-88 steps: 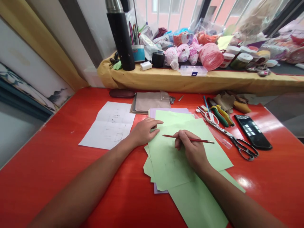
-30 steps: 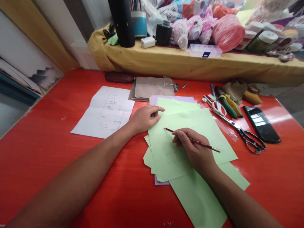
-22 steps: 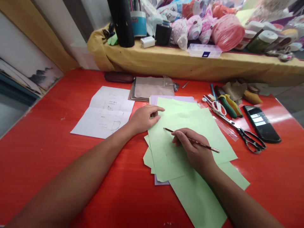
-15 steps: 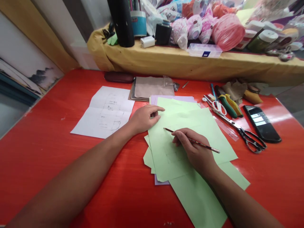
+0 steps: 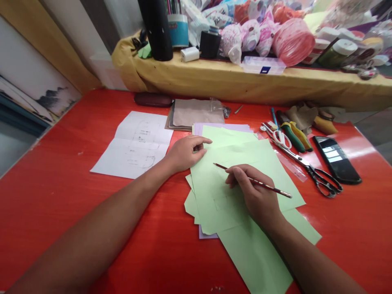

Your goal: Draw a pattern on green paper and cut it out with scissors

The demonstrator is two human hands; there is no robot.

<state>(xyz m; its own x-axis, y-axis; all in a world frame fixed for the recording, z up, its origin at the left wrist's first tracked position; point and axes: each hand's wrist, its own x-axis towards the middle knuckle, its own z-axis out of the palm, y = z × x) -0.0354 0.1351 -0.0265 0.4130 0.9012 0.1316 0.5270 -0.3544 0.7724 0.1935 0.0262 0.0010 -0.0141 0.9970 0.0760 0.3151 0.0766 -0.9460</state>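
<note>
Sheets of light green paper (image 5: pixel 211 183) lie stacked on the red table, with faint pencil lines on the top one. My right hand (image 5: pixel 255 192) grips a dark pencil (image 5: pixel 271 188) over the top sheet, its tip pointing to the upper left. At the sheet's left edge rests my left hand (image 5: pixel 188 153), index finger stretched out on the paper, thumb apart from it, nothing held. To its left lies a creased white sheet (image 5: pixel 122 151) with a drawing and writing.
Scissors (image 5: pixel 306 163), pliers (image 5: pixel 294 136) and a black phone (image 5: pixel 337 159) lie right of the paper on the red table (image 5: pixel 55 196). Behind are brown sheets (image 5: pixel 196 112), a dark case (image 5: pixel 153 99) and a cloth-covered ledge (image 5: pixel 183 77) crowded with jars and bags.
My right hand and the pencil have shifted slightly to the right over the green sheet. My left hand stays in place.
</note>
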